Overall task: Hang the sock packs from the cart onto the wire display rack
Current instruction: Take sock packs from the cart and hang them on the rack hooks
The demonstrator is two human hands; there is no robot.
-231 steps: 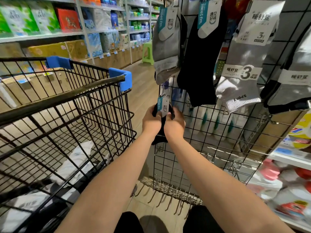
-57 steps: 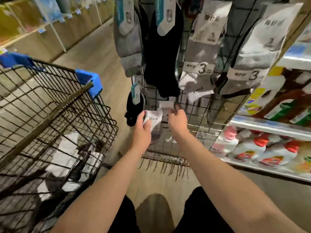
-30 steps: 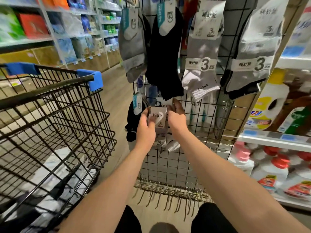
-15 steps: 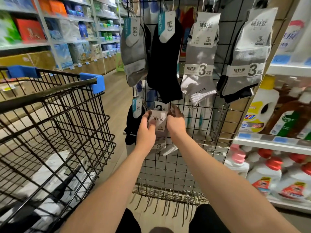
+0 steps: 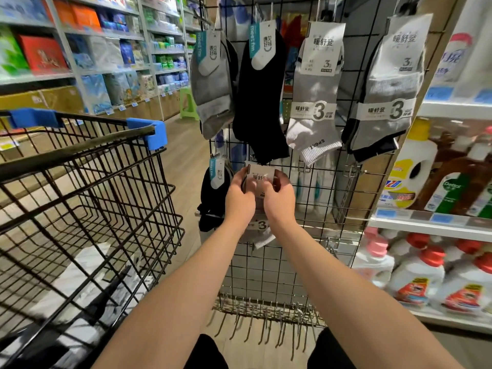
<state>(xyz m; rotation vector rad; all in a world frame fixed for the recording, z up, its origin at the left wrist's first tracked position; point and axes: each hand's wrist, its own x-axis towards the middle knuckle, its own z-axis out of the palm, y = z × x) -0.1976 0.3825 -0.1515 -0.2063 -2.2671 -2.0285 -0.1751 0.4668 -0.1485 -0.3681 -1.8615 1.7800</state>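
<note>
Where hands grip, label (image 5: 262, 174) reads 暖舒登.

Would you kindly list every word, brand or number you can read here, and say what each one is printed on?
"meet.fm": teal tag of the black sock pack.
"暖舒登" and "3": card and band of the grey-white sock pack.
"SPORT": its white cuff.
"暖舒登", "3": far-right grey sock pack.
"暖舒": card of the held sock pack, between left hand and right hand.
"Dettol": brown bottle.
Shelf price tags: blurred.
</note>
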